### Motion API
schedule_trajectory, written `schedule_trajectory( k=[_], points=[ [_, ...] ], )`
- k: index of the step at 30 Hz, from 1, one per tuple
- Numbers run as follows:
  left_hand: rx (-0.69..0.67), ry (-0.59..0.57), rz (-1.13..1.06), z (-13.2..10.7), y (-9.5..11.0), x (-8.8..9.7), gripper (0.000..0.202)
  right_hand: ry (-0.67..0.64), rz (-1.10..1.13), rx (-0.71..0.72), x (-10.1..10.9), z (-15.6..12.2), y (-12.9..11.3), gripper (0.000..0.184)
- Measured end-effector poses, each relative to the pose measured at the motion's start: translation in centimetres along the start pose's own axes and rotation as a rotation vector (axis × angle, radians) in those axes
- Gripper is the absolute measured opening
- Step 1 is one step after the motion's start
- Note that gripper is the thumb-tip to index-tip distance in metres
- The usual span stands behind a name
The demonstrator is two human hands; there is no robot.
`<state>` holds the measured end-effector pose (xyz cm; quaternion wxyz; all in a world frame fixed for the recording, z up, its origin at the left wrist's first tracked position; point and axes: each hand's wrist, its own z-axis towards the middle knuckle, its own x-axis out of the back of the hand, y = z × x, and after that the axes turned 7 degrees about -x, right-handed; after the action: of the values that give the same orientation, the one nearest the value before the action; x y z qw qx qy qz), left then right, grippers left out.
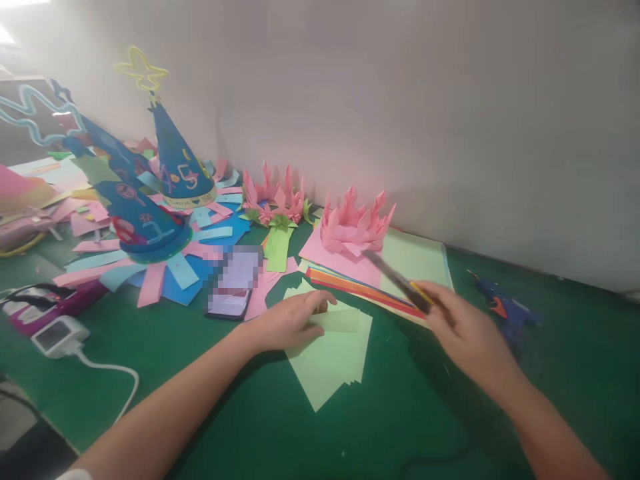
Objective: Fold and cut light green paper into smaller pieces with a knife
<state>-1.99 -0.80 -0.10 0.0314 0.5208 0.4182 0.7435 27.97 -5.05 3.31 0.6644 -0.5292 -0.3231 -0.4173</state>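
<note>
My left hand [290, 321] lies flat on a small stack of light green paper sheets [330, 363] on the green table [400, 413], fingers pinching a folded edge. My right hand [463, 327] is closed round a dark, thin tool with a yellow band [397, 280], blurred by motion, pointing up-left over a stack of coloured paper [400, 270]. A pink folded paper crown [356, 223] stands on that stack. A second pink paper crown [274, 193] sits further left by the wall.
Blue paper cone hats [150, 200] with pink and blue strips crowd the left. A phone [235, 280] lies beside my left hand. A blue glue gun [505, 307] rests at right. A white charger with cable [57, 335] sits near the left edge.
</note>
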Motion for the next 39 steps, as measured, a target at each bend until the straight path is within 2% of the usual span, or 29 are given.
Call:
schedule_trajectory(
  k=[3, 5, 9, 14, 19, 23, 29, 33, 39],
  points=[
    [-0.046, -0.015, 0.061, -0.1, 0.1, 0.3, 0.030, -0.229, 0.040, 0.034, -1.2, -0.4, -1.1, 0.040],
    [-0.086, -0.015, 0.110, -0.2, 0.1, 0.5, 0.025, -0.333, 0.075, 0.073, -1.9, -0.5, -1.2, 0.041],
    [-0.127, 0.013, 0.147, -0.3, -0.2, 0.9, 0.030, -0.447, 0.114, 0.160, -2.2, -0.5, -0.9, 0.042],
    [-0.222, 0.068, 0.190, -0.2, -0.4, 1.0, 0.025, -0.403, 0.002, 0.249, -2.1, -0.6, -1.2, 0.034],
    [-0.249, 0.061, 0.128, -0.1, -0.8, 0.9, 0.016, -0.333, -0.103, 0.362, -3.0, -0.6, -1.0, 0.036],
    [-0.233, 0.048, 0.115, -0.2, -1.3, 0.7, 0.013, -0.307, -0.122, 0.384, -3.5, -0.6, -0.6, 0.038],
    [-0.189, 0.067, 0.083, -0.1, -1.7, 0.9, 0.014, -0.334, -0.081, 0.408, -3.0, -0.6, -0.3, 0.039],
    [-0.229, 0.039, 0.045, 0.2, -1.8, 1.3, 0.025, -0.376, -0.133, 0.401, -2.9, -0.8, 0.0, 0.043],
    [-0.282, 0.045, 0.107, 0.4, -1.8, 1.4, 0.019, -0.344, -0.142, 0.454, -3.0, -1.2, -0.3, 0.040]
  ],
)
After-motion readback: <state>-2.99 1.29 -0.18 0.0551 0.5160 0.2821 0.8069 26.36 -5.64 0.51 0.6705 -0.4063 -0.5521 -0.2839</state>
